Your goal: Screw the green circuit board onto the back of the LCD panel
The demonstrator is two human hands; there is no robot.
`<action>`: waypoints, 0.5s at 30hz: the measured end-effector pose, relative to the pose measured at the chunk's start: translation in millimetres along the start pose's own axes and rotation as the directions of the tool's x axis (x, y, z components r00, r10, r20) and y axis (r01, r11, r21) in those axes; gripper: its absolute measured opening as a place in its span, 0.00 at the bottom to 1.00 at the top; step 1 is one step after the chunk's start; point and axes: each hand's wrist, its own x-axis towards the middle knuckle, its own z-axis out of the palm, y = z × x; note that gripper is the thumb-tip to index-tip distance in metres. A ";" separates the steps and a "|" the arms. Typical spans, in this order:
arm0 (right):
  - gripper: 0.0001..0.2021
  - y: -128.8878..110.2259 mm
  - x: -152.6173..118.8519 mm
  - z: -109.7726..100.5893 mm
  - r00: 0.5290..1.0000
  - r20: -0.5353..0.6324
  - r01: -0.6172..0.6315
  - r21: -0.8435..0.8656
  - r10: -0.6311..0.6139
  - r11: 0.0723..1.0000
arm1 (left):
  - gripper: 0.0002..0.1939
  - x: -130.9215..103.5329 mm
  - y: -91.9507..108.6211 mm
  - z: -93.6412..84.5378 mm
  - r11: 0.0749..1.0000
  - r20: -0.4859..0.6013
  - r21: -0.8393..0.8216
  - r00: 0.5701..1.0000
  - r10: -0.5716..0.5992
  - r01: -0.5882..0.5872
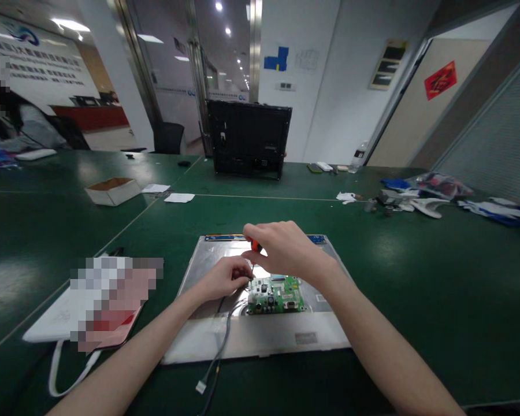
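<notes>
A silver metal panel lies flat on the green table, with a green circuit board on its middle. My right hand is closed around a red-orange screwdriver, held upright over the board's upper left corner. Beside that corner, my left hand has its fingers pinched together near the screwdriver's tip; whatever they grip is too small to make out. Grey and black cables run from near the board over the panel's front edge and end in a white connector.
A black monitor housing stands at the back. To the left are an open box, white paper and a white bag with a pink item. Plastic bags and parts lie right. A person sits far left.
</notes>
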 end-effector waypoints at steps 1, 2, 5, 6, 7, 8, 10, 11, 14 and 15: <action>0.08 -0.3 -1.2 -1.0 1.000 -0.005 0.016 0.013 -0.016 1.000 | 0.06 0.1 -0.4 0.2 1.000 -0.004 -0.006 1.000 0.008 -0.008; 0.08 -0.6 -2.3 -1.8 0.999 -0.012 0.031 0.023 -0.031 0.999 | 0.07 0.2 -0.7 0.4 1.000 -0.008 -0.012 1.000 0.017 -0.017; 0.07 -1.2 -4.2 -2.3 0.998 -0.027 0.061 0.023 -0.060 0.998 | 0.08 0.4 -1.9 1.1 0.999 -0.010 -0.016 0.999 0.034 -0.035; 0.07 -1.4 -4.2 -1.8 0.998 -0.030 0.062 0.013 -0.061 0.998 | 0.08 0.4 -2.4 1.4 0.999 -0.008 -0.014 0.999 0.034 -0.034; 0.07 -1.6 -3.9 -1.3 0.998 -0.031 0.057 0.001 -0.057 0.998 | 0.08 0.5 -2.8 1.6 0.999 -0.007 -0.013 0.999 0.032 -0.032; 0.07 -1.8 -3.4 -0.7 0.998 -0.032 0.048 -0.011 -0.049 0.999 | 0.08 0.5 -3.1 1.7 1.000 -0.007 -0.011 1.000 0.028 -0.028; 0.07 -2.0 -2.1 0.0 0.999 -0.032 0.026 -0.033 -0.027 0.999 | 0.08 0.4 -3.1 1.6 1.000 -0.001 -0.008 1.000 0.017 -0.017; 0.07 -2.0 -1.4 0.0 0.999 -0.029 0.015 -0.039 -0.016 0.999 | 0.08 0.3 -2.6 1.3 1.000 0.004 -0.006 1.000 0.009 -0.009; 0.07 -1.8 -0.7 -1.4 1.000 0.003 -0.007 -0.041 0.007 0.999 | 0.07 -0.1 -0.1 -0.1 1.000 0.025 -0.001 1.000 -0.018 0.018; 0.07 -1.7 -0.9 -2.0 1.000 0.012 -0.009 -0.036 0.009 0.999 | 0.07 -0.2 0.7 -0.6 1.000 0.031 0.001 0.999 -0.023 0.023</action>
